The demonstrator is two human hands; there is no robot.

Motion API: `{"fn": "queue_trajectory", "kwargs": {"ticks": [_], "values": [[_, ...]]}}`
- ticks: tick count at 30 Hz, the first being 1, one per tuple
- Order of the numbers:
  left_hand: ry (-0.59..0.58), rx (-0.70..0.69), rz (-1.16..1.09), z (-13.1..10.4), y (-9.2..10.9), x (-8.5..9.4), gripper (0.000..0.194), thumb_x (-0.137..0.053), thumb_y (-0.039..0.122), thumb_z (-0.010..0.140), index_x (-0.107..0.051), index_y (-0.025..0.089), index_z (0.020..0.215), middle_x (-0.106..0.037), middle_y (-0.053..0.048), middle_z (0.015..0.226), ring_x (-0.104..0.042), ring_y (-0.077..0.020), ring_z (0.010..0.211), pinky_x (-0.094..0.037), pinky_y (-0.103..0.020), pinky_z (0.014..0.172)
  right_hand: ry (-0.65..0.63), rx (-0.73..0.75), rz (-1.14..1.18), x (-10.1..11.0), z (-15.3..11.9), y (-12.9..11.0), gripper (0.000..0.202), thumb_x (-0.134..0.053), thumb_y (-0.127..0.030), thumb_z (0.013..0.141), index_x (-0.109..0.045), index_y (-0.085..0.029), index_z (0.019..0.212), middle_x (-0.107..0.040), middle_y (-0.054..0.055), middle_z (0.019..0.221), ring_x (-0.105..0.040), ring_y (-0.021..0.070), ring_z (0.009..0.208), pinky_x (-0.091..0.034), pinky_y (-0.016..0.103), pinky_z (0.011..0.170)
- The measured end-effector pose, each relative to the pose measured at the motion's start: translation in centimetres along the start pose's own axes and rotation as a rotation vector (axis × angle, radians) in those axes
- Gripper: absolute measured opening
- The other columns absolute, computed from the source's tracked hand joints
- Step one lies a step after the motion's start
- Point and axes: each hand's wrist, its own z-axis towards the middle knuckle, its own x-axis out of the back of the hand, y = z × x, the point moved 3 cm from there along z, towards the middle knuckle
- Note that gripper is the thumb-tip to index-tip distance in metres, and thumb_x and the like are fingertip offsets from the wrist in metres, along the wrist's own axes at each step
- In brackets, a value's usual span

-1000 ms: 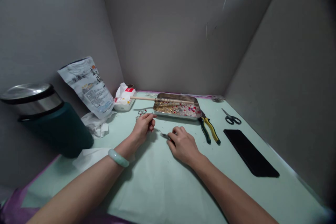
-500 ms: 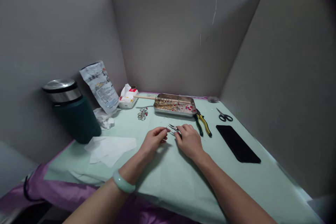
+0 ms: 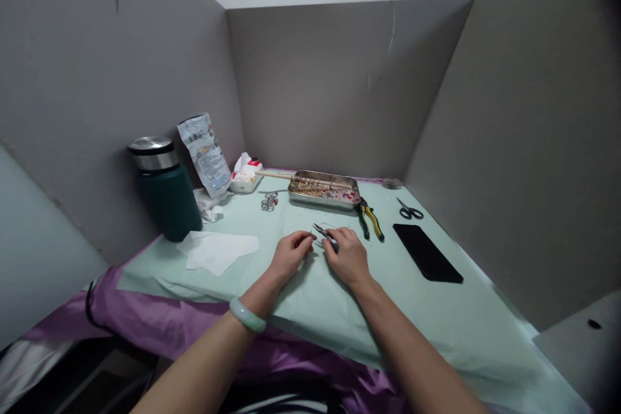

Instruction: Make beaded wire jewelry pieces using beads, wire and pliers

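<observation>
My left hand (image 3: 292,253) is closed in a pinch over the middle of the cloth; the small item between its fingertips is too tiny to name. Just to the right, my right hand (image 3: 348,255) is wrapped round small pliers (image 3: 324,232), whose jaws point up and left, close to the left fingertips but apart from them. Beyond the hands lies a metal tray (image 3: 324,202) with gold-coloured and red bits in it and a wooden stick across it. To its left is a little heap of silvery rings with red beads (image 3: 270,201).
Yellow-green pliers (image 3: 371,220), scissors (image 3: 410,209) and a black phone-like slab (image 3: 427,253) lie at right. A dark green flask (image 3: 169,200), a pouch (image 3: 206,155), a tissue pack (image 3: 246,174) and white paper sheets (image 3: 220,251) are at left. Grey panels (image 3: 330,84) enclose the table.
The camera view has shifted, so more of the wall picture and the near table edge shows. Both hands stay close together, and the right one still holds the small pliers.
</observation>
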Motion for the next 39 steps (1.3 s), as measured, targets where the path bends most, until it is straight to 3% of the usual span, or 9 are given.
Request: {"fn": "queue_trajectory", "kwargs": {"ticks": [10, 17, 21, 30, 35, 39], "values": [[-0.032, -0.024, 0.021, 0.0, -0.2, -0.3, 0.028, -0.056, 0.037, 0.075, -0.066, 0.012, 0.082, -0.053, 0.002, 0.057, -0.044, -0.0106, 0.052, -0.035, -0.023, 0.052, 0.015, 0.064, 0.099, 0.0, 0.1, 0.1, 0.021, -0.054, -0.026, 0.086, -0.064, -0.019, 0.102, -0.063, 0.007, 0.094, -0.054, 0.0215, 0.092, -0.043, 0.031, 0.084], [-0.087, -0.037, -0.016, 0.1, -0.5, -0.4, 0.033, -0.055, 0.038, 0.076, -0.066, 0.01, 0.091, -0.058, 0.0, 0.06, -0.048, -0.0114, 0.054, -0.039, -0.024, 0.054, -0.018, 0.077, 0.12, 0.1, 0.0, -0.1, 0.019, -0.054, -0.025, 0.086, -0.064, -0.02, 0.102, -0.064, 0.005, 0.096, -0.055, 0.02, 0.094, -0.042, 0.029, 0.084], [-0.095, -0.031, -0.017, 0.1, -0.4, -0.5, 0.035, -0.055, 0.038, 0.076, -0.068, 0.01, 0.09, -0.06, -0.002, 0.061, -0.048, -0.0112, 0.053, -0.038, -0.024, 0.054, -0.034, 0.025, 0.09, -0.2, 0.1, 0.3, 0.02, -0.053, -0.026, 0.086, -0.065, -0.02, 0.101, -0.063, 0.006, 0.095, -0.054, 0.0203, 0.094, -0.04, 0.03, 0.085], [-0.097, 0.002, -0.005, 0.0, -0.4, -0.6, 0.037, -0.055, 0.037, 0.075, -0.069, 0.008, 0.092, -0.06, -0.003, 0.06, -0.047, -0.0103, 0.051, -0.037, -0.023, 0.052, -0.017, -0.132, 0.071, -0.3, -0.3, 0.9, 0.014, -0.062, -0.031, 0.077, -0.07, -0.021, 0.081, -0.063, 0.009, 0.088, -0.05, 0.0259, 0.093, -0.032, 0.041, 0.085], [-0.087, -0.001, 0.018, -0.2, 0.1, -0.5, 0.033, -0.056, 0.034, 0.075, -0.07, 0.009, 0.09, -0.06, -0.002, 0.059, -0.048, -0.0103, 0.051, -0.037, -0.023, 0.052, 0.061, -0.158, 0.249, 0.9, 0.5, 1.0, 0.023, -0.05, -0.032, 0.085, -0.068, -0.018, 0.081, -0.063, 0.01, 0.089, -0.051, 0.0248, 0.095, -0.035, 0.041, 0.087], [-0.091, -0.012, 0.035, -0.3, 0.5, -0.5, 0.027, -0.058, 0.034, 0.075, -0.07, 0.011, 0.081, -0.06, -0.002, 0.058, -0.05, -0.0116, 0.052, -0.038, -0.023, 0.052, 0.06, -0.117, 0.476, 4.2, 0.6, -2.2, 0.035, -0.036, -0.033, 0.093, -0.064, -0.017, 0.081, -0.063, 0.006, 0.085, -0.058, 0.0169, 0.078, -0.046, 0.03, 0.073]]}}
